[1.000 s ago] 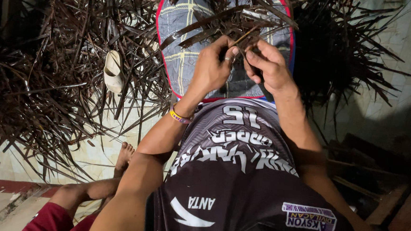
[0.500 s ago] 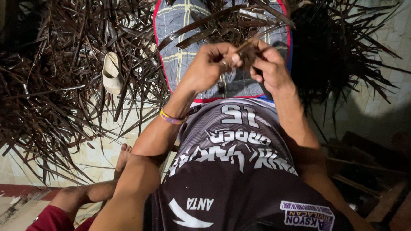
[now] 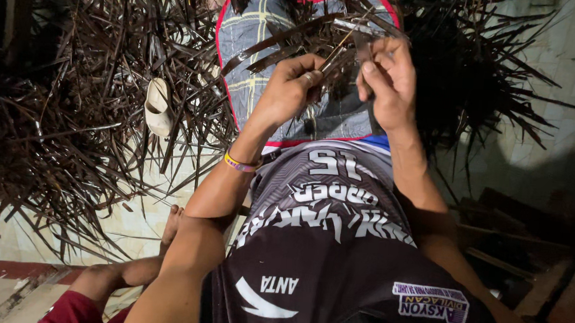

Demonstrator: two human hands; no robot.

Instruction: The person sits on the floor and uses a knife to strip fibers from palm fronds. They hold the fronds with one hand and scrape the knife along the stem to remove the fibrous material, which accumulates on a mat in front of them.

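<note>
A big heap of dry brown palm leaf strips (image 3: 70,121) covers the pale tiled floor (image 3: 545,84) on both sides of the person. The person wears a dark sports shirt (image 3: 335,251) and has a blue checked cloth (image 3: 261,53) over the lap. More strips lie across that cloth. The left hand (image 3: 290,88) is closed around a thin leaf strip (image 3: 337,51), pinching it near the thumb. The right hand (image 3: 387,81) is closed on a strip too, just beside the left hand, above the lap. A pale sandal (image 3: 158,107) lies among the leaves. A yellow and pink wristband (image 3: 241,163) sits on the left wrist.
</note>
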